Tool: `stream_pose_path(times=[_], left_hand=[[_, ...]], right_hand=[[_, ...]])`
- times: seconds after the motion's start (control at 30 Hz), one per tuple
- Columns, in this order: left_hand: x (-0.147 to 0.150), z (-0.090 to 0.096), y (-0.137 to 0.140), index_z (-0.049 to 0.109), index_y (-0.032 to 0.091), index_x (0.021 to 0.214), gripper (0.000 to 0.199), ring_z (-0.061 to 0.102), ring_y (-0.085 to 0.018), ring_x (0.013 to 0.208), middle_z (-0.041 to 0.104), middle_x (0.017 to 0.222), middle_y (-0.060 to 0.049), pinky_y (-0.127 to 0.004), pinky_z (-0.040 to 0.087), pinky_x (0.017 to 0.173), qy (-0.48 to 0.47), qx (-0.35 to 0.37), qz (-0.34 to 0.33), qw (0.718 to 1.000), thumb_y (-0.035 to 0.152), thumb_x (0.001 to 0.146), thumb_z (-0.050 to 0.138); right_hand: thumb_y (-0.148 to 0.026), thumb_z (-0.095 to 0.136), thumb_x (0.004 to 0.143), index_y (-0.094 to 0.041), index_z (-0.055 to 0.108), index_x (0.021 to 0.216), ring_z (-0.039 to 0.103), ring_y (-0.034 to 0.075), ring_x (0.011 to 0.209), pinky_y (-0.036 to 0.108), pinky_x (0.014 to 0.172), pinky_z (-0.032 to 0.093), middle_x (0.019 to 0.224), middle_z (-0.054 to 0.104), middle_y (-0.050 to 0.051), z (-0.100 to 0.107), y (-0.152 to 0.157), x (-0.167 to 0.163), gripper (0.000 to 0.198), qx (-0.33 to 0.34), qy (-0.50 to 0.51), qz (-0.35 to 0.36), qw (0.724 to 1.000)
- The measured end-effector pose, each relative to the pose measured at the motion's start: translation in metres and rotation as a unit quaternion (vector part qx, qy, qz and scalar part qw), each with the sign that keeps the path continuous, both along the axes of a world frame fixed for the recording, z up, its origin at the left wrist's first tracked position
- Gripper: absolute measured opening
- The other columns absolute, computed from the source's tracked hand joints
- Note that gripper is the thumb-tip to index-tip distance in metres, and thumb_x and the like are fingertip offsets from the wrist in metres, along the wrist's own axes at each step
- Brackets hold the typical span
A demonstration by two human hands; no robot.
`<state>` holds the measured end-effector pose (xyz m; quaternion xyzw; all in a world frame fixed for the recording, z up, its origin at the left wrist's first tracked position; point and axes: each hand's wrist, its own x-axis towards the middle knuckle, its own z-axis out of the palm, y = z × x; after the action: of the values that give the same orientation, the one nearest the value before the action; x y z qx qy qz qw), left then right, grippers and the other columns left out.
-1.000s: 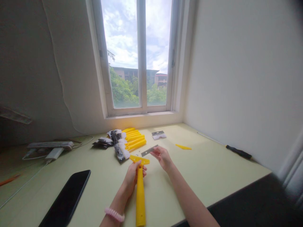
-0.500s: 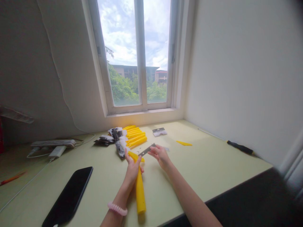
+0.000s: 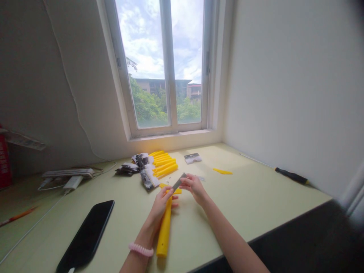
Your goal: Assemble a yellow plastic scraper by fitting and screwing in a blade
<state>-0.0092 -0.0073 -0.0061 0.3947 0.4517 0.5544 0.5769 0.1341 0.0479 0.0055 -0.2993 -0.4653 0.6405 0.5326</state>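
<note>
My left hand [image 3: 159,206] is closed around a yellow scraper handle [image 3: 163,237], just below its wide head. The handle's hollow lower end points toward me. A flat grey scraper blade [image 3: 178,183] lies slantwise above the head, its lower end by my left thumb. My right hand [image 3: 196,188] pinches the blade's upper end between thumb and fingers. Whether the blade touches the yellow head, I cannot tell. A few tiny pieces, perhaps screws [image 3: 168,179], lie on the table just beyond the hands.
Yellow handles with black-and-white packets [image 3: 148,178] are piled near the window. Another packet [image 3: 193,158], a flat yellow piece [image 3: 222,171] and a long screwdriver [image 3: 291,175] lie to the right. A black phone [image 3: 87,235] and a power strip [image 3: 68,173] are at left.
The yellow handle has turned, its lower end going left and its head right. The blade is tilted more steeply, and my left thumb and fingers have shifted toward it.
</note>
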Motion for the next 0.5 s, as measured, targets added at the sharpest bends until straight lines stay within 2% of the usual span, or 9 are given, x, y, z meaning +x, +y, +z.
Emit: stream_pose_path(times=[0.2,0.33,0.5], left_hand=[[-0.0010,0.0014,0.0003,0.060,0.013,0.079,0.025,0.062,-0.018,0.076,0.065,0.084,-0.009,-0.029,0.052,0.061,-0.005,0.006,0.006,1.000,0.027,0.062,0.071],[-0.0016,-0.0003,0.0004,0.062,0.011,0.079,0.024,0.061,-0.017,0.073,0.064,0.084,-0.009,-0.028,0.052,0.060,-0.007,0.005,0.005,1.000,0.024,0.061,0.072],[-0.0015,-0.0055,0.0042,0.064,0.011,0.079,0.029,0.060,-0.017,0.074,0.063,0.082,-0.009,-0.027,0.051,0.059,-0.002,0.009,-0.002,1.000,0.029,0.058,0.074]], right_hand=[[-0.033,0.074,0.056,-0.013,0.064,0.071,0.061,0.016,0.067,0.030,0.068,0.047,0.070,0.066,0.003,-0.0006,-0.0009,0.0002,0.027,0.009,-0.013,0.009,1.000],[-0.039,0.071,0.060,-0.014,0.066,0.074,0.060,0.016,0.071,0.029,0.067,0.044,0.075,0.066,0.003,-0.0028,-0.0010,-0.0005,0.029,0.051,-0.049,0.026,0.997],[-0.046,0.068,0.063,-0.016,0.067,0.075,0.057,0.015,0.070,0.027,0.066,0.041,0.075,0.066,0.002,-0.0019,-0.0020,-0.0013,0.033,0.095,-0.115,-0.002,0.989]])
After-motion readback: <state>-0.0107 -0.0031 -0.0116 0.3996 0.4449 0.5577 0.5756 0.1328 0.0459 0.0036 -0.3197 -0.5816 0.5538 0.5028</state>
